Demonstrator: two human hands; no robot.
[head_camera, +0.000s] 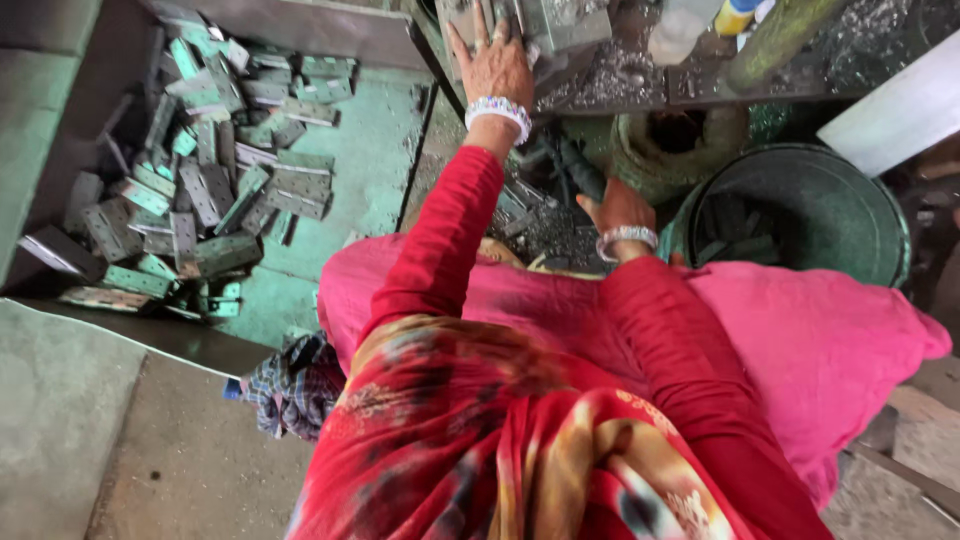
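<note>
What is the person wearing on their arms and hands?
Both arms are covered by long red sleeves down to the wrists. The left hand has a wide beaded bracelet in white with bits of colour at the wrist, and rings on its fingers. The right hand has a similar pale beaded bracelet. No gloves on either hand.

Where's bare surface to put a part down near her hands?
Free: the green tray floor between the heap of metal plates and the machine table edge. Crowded: the table around the left hand, littered with swarf and bottles, and the gap where the right hand sits beside the green bucket.
</note>
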